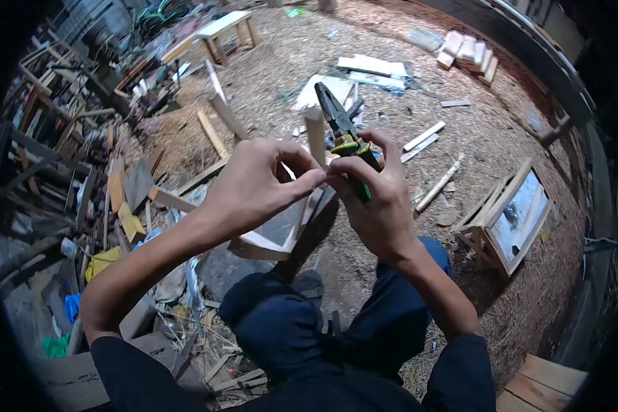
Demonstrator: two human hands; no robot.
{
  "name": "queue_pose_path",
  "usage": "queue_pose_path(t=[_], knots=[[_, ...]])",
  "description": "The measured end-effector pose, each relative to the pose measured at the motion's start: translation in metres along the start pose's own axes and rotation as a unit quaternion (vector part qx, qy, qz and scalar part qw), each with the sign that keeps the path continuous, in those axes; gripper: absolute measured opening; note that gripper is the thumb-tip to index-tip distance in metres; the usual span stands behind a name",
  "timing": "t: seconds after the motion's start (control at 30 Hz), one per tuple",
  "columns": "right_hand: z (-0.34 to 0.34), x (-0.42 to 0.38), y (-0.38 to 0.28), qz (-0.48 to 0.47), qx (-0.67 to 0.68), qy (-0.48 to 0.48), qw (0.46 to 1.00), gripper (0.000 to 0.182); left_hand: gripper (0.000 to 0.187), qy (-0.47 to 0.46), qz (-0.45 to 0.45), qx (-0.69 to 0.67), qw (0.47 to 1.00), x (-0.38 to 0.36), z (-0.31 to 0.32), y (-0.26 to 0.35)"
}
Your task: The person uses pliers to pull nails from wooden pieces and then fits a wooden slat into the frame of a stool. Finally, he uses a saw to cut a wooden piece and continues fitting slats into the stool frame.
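Observation:
A pair of pliers (334,113) with dark jaws and yellow-green and black handles points up and away from me. My right hand (379,202) is closed around its handles. Thumb and fingertips pressed together, my left hand (257,180) meets the right fingertips just beside the pliers. Anything pinched there is too small to make out. Below and beyond my hands stands a wooden frame (259,246) with upright legs, one of them a square post (315,137) right behind the pliers. My hands hide part of this frame.
Scrap wood and tangled debris (69,137) crowd the left side. A small wooden bench (225,25) stands at the back, with stacked wood blocks (468,51) at the far right. Another wooden frame (507,218) lies to the right. Shavings cover the ground.

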State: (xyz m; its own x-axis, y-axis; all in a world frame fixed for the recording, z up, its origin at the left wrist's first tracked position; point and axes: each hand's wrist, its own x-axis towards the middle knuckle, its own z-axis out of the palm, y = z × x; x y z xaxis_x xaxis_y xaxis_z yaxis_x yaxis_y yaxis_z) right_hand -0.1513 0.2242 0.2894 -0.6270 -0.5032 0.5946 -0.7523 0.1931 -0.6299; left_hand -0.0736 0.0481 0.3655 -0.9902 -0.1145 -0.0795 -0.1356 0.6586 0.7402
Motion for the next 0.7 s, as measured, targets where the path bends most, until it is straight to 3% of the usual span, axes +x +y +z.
queue_pose_path(t=[0.17,0.43,0.5,0.57,0.7], knots=[[0.062,-0.005,-0.011,0.028,0.035,0.005,0.999,0.017,0.020,0.004,-0.016,-0.130,0.991,-0.016,-0.011,-0.069],[0.102,-0.035,0.008,0.055,0.027,-0.039,0.997,0.019,0.014,0.051,-0.016,-0.316,0.947,-0.022,0.040,-0.159],[0.107,-0.047,0.018,0.052,0.019,-0.065,0.996,0.025,0.014,0.051,-0.043,-0.307,0.949,-0.020,0.049,-0.178],[0.109,-0.065,0.028,0.080,0.031,-0.085,0.993,0.032,0.013,0.085,0.042,-0.110,0.989,-0.018,0.070,-0.208],[0.120,-0.101,0.054,0.072,0.061,-0.087,0.992,0.037,0.015,0.081,0.052,-0.080,0.992,-0.021,0.125,-0.263]])
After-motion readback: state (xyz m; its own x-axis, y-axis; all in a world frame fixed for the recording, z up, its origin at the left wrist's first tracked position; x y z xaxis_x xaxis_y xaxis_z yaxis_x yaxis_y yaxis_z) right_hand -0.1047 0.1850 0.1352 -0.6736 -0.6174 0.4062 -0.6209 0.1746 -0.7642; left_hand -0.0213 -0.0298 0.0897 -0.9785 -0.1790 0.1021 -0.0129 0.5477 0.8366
